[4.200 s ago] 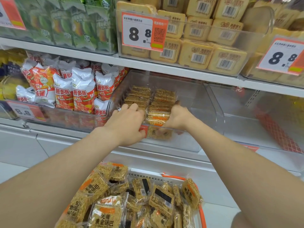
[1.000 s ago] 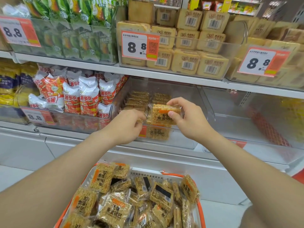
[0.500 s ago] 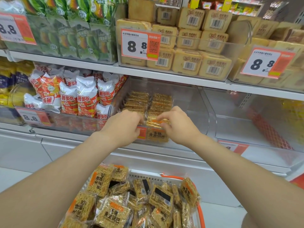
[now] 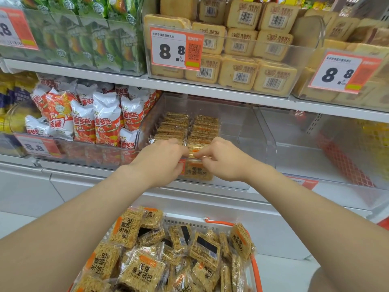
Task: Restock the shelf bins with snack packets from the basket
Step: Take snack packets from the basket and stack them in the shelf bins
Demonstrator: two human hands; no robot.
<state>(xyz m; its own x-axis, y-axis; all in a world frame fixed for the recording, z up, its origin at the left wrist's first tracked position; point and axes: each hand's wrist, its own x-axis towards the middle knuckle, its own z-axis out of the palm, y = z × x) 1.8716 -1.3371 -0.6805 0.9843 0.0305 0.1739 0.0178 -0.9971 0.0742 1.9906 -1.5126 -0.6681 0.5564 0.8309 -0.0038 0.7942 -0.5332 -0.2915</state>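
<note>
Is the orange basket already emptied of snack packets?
No, a heap of snack packets lies piled in the basket below the hands.

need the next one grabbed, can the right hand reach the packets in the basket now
Probably yes: the basket lies open below with nothing over its packets, though the right hand pinches a packet at the bin front and must release it first.

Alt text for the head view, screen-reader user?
Right hand pinches a rice-crust packet at the front of two rows in a clear shelf bin, left hand against it. Below, an orange-rimmed basket holds more packets.
</note>
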